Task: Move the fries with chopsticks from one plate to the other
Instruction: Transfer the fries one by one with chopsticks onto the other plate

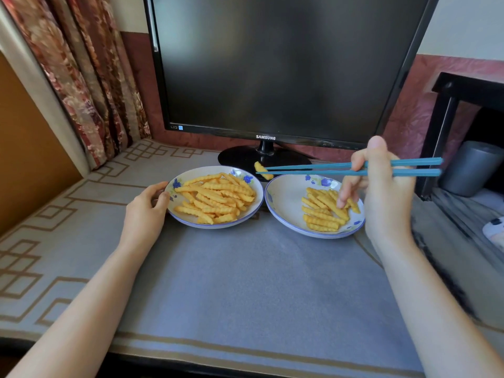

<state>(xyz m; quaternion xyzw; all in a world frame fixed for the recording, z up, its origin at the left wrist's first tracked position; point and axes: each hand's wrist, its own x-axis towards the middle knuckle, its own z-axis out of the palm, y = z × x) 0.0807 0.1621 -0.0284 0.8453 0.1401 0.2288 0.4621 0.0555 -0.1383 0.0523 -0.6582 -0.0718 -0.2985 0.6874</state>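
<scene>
Two white plates with blue flowers stand side by side. The left plate (pixel 180 216) carries a large heap of crinkle fries (pixel 215 197). A smaller pile of fries (pixel 323 211) lies on the right plate (pixel 283 197). My right hand (pixel 381 192) holds a pair of teal chopsticks (pixel 313 169) level, tips pointing left. One fry (pixel 262 169) is pinched between the tips, in the air above the gap between the plates' far rims. My left hand (pixel 148 205) grips the left plate's left rim.
A black monitor (pixel 286 64) on a round stand (pixel 245 158) is right behind the plates. A patterned cloth (pixel 245 282) covers the table. A curtain (pixel 90 77) hangs at the left; a dark shelf (pixel 447 126) with a grey cylinder (pixel 471 167) stands at the right.
</scene>
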